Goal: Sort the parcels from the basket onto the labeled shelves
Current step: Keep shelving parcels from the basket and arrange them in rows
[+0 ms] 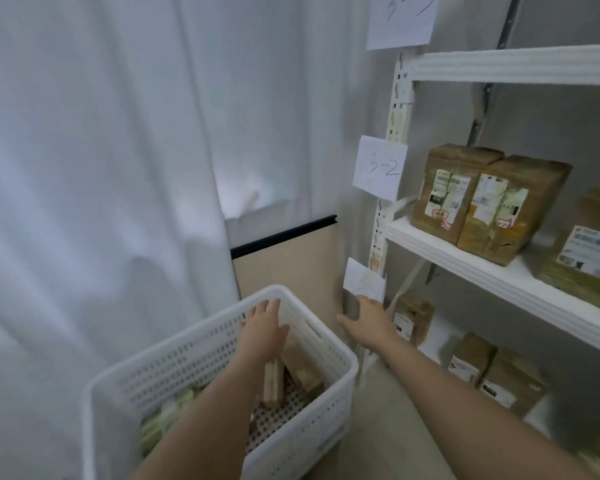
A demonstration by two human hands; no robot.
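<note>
A pale curtain (101, 168) hangs in soft folds over the left half of the view. To the right stands a white metal shelving unit (499, 271) with a slotted upright post and ribbed shelf edges. Low at centre sits a white plastic basket (329, 368), rectangular, its walls and floor perforated; brown paper-wrapped parcels (274, 379) lie inside, some blurred. On the middle shelf two boxy, tape-wrapped brown parcels (482, 199) stand side by side, touching, with white printed stickers. More parcels (496, 372) rest on the shelf below. A paper label (380, 167) reading "3-2" is fixed to the post. The left hand (264, 327) reaches into the basket, fingers straight and close together, holding nothing. The right hand (368, 320) stretches toward the post, fingers spread and empty, just under a smaller paper label (362, 278).
</note>
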